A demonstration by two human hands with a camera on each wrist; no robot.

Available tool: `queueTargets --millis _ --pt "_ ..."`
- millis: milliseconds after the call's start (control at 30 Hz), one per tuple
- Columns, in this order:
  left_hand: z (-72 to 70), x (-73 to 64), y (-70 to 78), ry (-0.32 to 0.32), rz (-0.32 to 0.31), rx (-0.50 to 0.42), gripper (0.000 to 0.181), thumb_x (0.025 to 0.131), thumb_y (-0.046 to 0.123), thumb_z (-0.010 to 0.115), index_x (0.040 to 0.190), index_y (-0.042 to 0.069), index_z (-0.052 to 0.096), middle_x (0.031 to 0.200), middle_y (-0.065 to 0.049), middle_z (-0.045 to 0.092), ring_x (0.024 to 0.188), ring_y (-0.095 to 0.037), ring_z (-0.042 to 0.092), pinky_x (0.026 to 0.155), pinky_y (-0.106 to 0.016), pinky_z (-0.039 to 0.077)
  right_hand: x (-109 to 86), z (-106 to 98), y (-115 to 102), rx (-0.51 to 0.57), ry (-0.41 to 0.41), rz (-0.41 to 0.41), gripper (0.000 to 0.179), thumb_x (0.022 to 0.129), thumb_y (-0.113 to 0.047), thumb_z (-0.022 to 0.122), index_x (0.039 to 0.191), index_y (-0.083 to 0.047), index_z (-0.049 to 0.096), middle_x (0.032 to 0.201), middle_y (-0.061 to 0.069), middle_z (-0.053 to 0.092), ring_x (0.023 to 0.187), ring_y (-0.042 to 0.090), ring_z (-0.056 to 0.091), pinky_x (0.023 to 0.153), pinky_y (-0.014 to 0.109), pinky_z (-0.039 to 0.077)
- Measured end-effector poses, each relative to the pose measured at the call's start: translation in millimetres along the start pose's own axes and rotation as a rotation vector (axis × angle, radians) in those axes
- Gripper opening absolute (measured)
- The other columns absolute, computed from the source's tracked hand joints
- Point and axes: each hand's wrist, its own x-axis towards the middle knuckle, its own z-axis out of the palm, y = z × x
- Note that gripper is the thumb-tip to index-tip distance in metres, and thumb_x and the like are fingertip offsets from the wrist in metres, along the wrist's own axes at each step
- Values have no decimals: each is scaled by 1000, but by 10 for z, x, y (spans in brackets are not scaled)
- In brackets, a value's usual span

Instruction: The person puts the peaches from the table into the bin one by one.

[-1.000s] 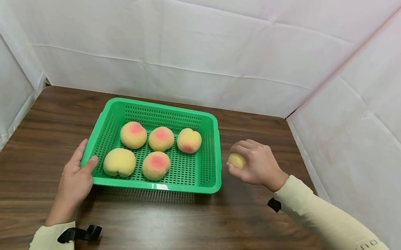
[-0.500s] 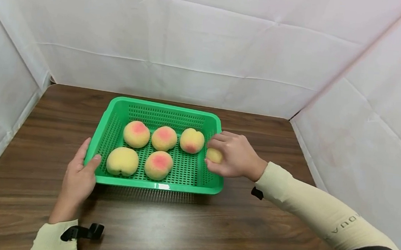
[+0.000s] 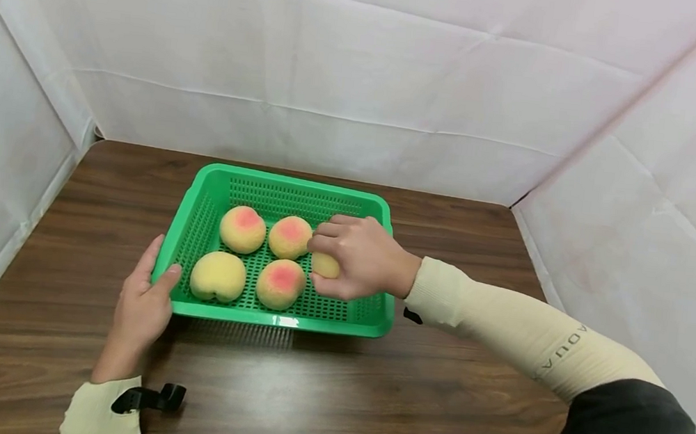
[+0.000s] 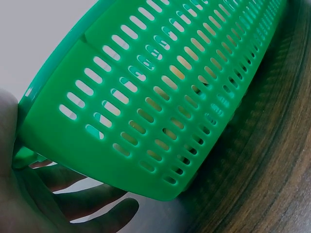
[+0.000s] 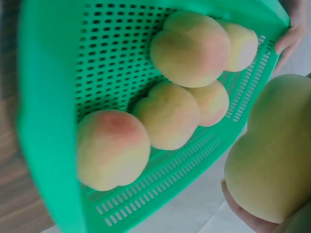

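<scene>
A green perforated plastic basket with several yellow peaches with pink blush stands on the table. My left hand grips its left end, thumb over the rim and fingers against the outer wall; the left wrist view shows those fingers along the basket's outside. My right hand holds another peach over the basket's right half. That held peach looms large in the right wrist view. Beneath the right hand, one peach in the basket is hidden from the head view but shows in the right wrist view.
Dark wood-grain tabletop surrounds the basket. White sheeting hangs behind the table and at both sides. A black strap with a small camera mount sits on the left wrist.
My right hand has carried the peach leftward, from beside the basket's right end to over its right half. The left hand keeps its hold on the basket; the head view has shifted slightly.
</scene>
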Motion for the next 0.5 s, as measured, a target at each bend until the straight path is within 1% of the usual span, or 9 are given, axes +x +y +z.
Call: queueTargets --millis 100,200,267,367,500 --pt "4 7 6 2 11 -5 65 113 29 40 170 24 8 176 -11 13 163 -36 11 129 -63 15 62 25 0 17 -34 5 25 85 -36 71 97 -15 75 89 -2 70 74 15 59 51 28 45" --pt "9 11 10 4 13 -3 65 113 28 40 170 24 8 176 -11 14 163 -37 12 129 -63 15 78 69 16 42 -101 50 26 86 -35 71 100 -14 75 92 -1 70 76 16 59 55 29 47" --pt "12 13 8 6 11 -5 65 113 28 41 170 24 8 176 -11 14 163 -36 11 129 -63 15 78 101 32 62 -164 94 27 88 -35 71 102 -14 75 95 0 70 78 17 60 57 30 47" --pt "10 12 2 13 7 -10 65 113 29 41 170 25 9 176 -11 14 163 -36 12 130 -62 15 77 149 59 87 -286 154 27 89 -36 71 103 -14 74 94 0 68 79 16 59 57 30 46" --pt "3 7 -9 16 9 -24 65 113 29 41 170 25 9 175 -12 15 162 -35 12 130 -61 15 91 228 86 118 -449 181 24 92 -37 71 100 -14 70 90 -1 63 74 13 54 58 28 43"
